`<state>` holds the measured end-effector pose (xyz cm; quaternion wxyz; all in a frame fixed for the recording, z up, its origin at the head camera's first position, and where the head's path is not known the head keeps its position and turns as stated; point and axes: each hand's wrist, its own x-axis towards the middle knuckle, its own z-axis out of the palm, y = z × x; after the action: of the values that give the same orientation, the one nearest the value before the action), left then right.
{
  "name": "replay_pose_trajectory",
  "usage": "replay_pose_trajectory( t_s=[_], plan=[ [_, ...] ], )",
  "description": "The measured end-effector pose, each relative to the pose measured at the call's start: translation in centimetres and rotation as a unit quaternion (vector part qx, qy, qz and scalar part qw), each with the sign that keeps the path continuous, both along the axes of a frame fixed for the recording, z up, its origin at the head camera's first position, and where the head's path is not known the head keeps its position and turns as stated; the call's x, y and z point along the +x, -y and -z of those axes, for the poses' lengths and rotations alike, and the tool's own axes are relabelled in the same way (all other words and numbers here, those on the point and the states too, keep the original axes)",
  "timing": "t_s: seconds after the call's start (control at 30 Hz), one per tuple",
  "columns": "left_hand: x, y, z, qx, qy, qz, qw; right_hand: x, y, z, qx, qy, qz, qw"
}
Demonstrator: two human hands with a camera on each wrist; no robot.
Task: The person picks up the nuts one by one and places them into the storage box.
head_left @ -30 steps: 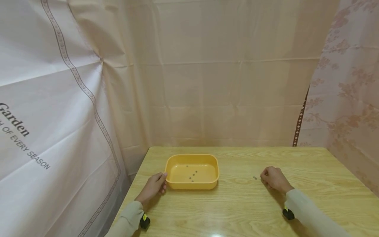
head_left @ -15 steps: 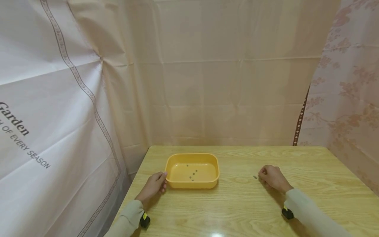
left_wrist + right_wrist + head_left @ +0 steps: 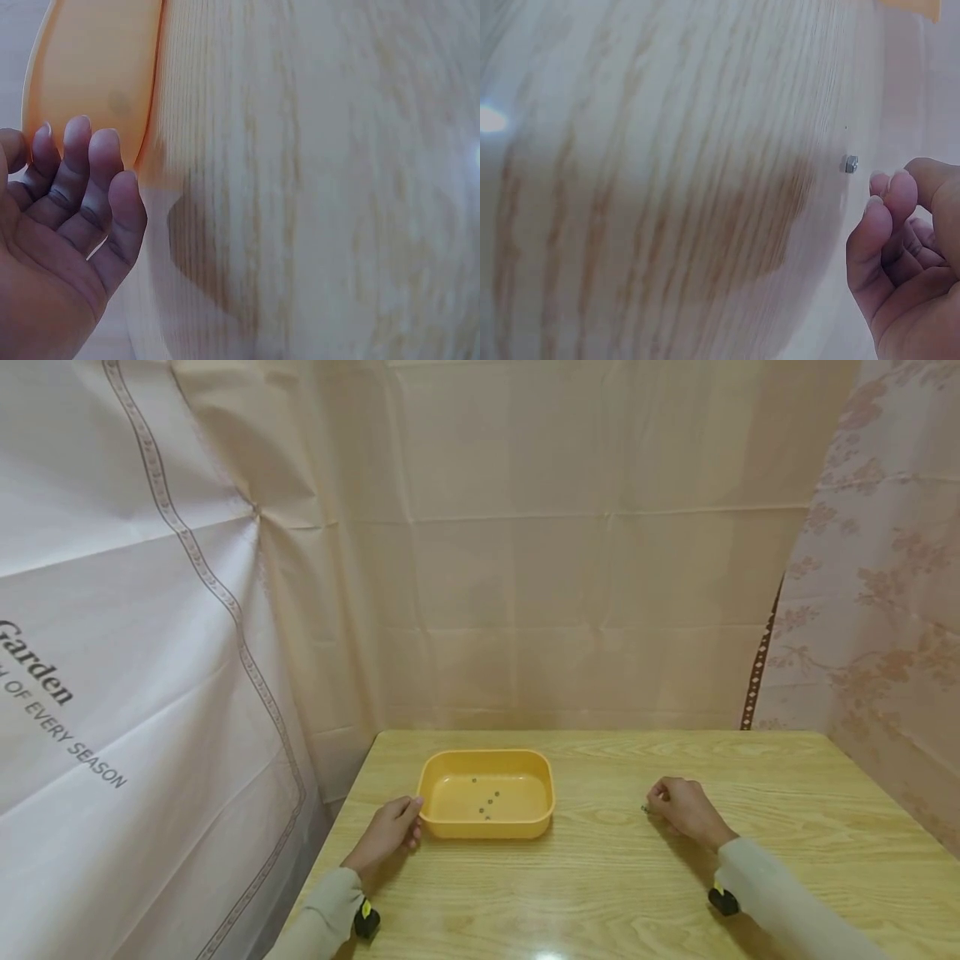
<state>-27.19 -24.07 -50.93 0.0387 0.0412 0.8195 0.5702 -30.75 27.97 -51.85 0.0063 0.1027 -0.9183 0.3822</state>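
My left hand holds the yellow plastic container by its left side, thumb at the rim and fingers against the outer wall. Several small nuts lie scattered on the container's floor. To the right, my right hand is low over the table, thumb and fingertips drawn together beside a small metal nut. In the right wrist view that nut stands on the wood, a little apart from the fingertips. I cannot tell whether something tiny is pinched between them.
The light wood table carries the container left of centre, with bare wood between it and the right hand. Beige curtains hang behind, and a printed white cloth hangs at the left.
My right hand has shifted slightly left, its fingertips now overlapping the spot of the small nuts on the table. The left hand and the container have stayed put.
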Motion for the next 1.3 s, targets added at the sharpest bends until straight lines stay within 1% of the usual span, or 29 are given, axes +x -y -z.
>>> replay_pose_trajectory(
  t_s=[0.3,0.5,0.8,0.97,1.3],
  plan=[
    [0.1,0.0,0.0,0.008,0.004,0.002,1.0,0.0,0.6,-0.4,-0.011,-0.005,-0.014,1.0],
    [0.0,0.0,0.1,0.015,0.006,0.006,0.9999,0.0,1.0,-0.6,-0.007,-0.017,-0.024,1.0],
    [-0.1,0.2,0.1,0.006,0.004,0.012,0.9999,0.0,1.6,-0.4,-0.004,-0.029,-0.044,0.999],
    [-0.1,0.3,0.1,0.006,0.006,0.011,0.9999,-0.1,2.1,-0.7,-0.005,-0.033,-0.059,0.998],
    [-0.1,0.1,0.2,0.016,0.005,0.012,0.9998,-0.2,3.9,-1.5,-0.005,-0.035,-0.07,0.997]
  ],
)
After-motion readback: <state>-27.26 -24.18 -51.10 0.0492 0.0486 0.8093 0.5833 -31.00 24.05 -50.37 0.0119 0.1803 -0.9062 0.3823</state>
